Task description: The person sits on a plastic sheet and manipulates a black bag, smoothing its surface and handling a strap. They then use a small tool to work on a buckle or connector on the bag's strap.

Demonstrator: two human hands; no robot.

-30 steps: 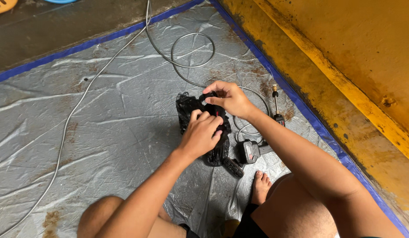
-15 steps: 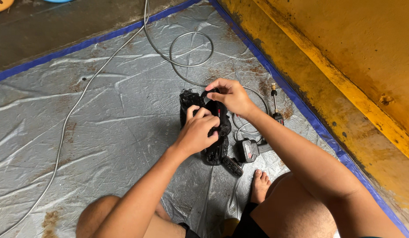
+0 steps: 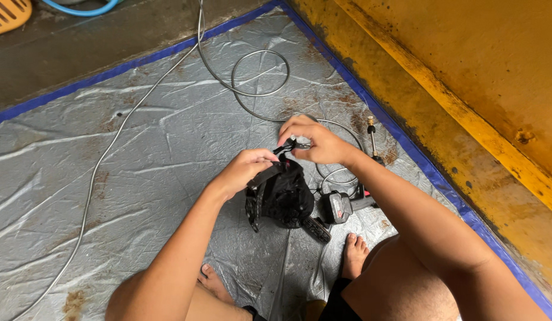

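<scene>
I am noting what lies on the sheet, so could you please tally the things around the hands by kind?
Black bags, held up by the left hand and right hand: black bag: 1
Power tools: grey and red tool: 1
Grey cables: long grey cable: 1
Thin rods with a brass tip: rod: 1
Silver sheets: silver sheet: 1
Total: 5

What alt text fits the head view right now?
Seen from above, a seated person's left hand and right hand lift a black strapped bag off a grey tarp; a grey cable loops beyond it.
</scene>
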